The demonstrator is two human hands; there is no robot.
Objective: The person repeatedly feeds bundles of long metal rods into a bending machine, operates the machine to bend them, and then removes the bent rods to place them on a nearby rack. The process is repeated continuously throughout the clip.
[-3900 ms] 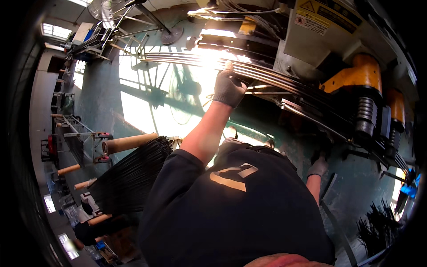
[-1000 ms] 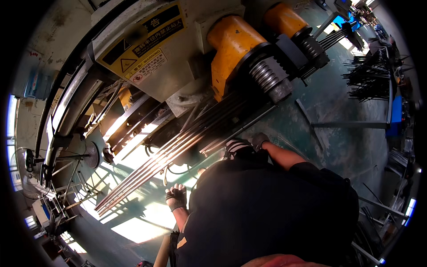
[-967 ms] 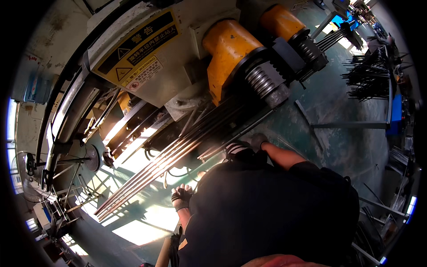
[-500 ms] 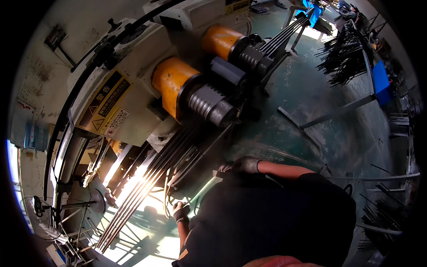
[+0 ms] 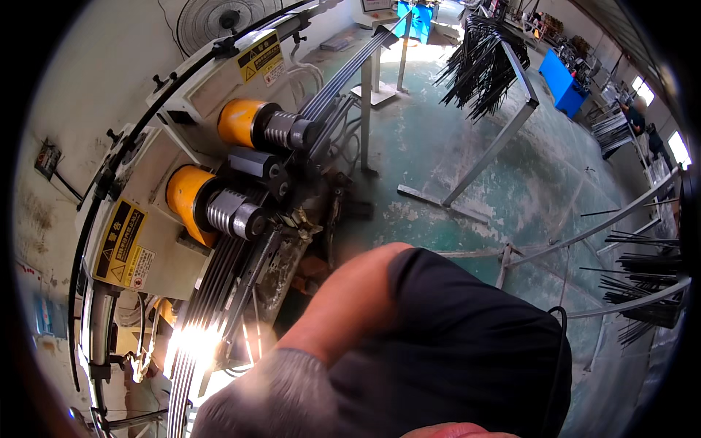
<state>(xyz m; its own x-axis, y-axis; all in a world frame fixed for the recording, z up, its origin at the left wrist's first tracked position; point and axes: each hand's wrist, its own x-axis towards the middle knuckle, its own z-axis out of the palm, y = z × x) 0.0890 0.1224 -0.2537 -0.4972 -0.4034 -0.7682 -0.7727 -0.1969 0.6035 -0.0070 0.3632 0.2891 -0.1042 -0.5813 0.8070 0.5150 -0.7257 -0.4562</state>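
My right hand point(image 5: 266, 401), in a grey knit glove, is raised close in at the lower left. Its forearm bends across my dark shirt from the right. The glove is large and blurred, and its fingers are hidden, so no held thing shows. My left hand is out of sight. Beyond the glove, several long thin metal rods point(image 5: 212, 306) run beside a machine with orange housings point(image 5: 191, 197) and ridged steel rollers point(image 5: 228, 212). Sunlight glares on the rods' near part.
A dark bundle of rods point(image 5: 485, 62) hangs on a grey metal stand point(image 5: 496, 150) across the green floor. More dark rods point(image 5: 642, 281) lie by curved rails at right. A person point(image 5: 635, 117) is far off near a blue cabinet point(image 5: 562, 82). A fan point(image 5: 226, 22) stands behind the machine.
My right hand has come up from the middle toward me and to the lower left. My left hand has left the view. The view has turned, showing more of the room at right.
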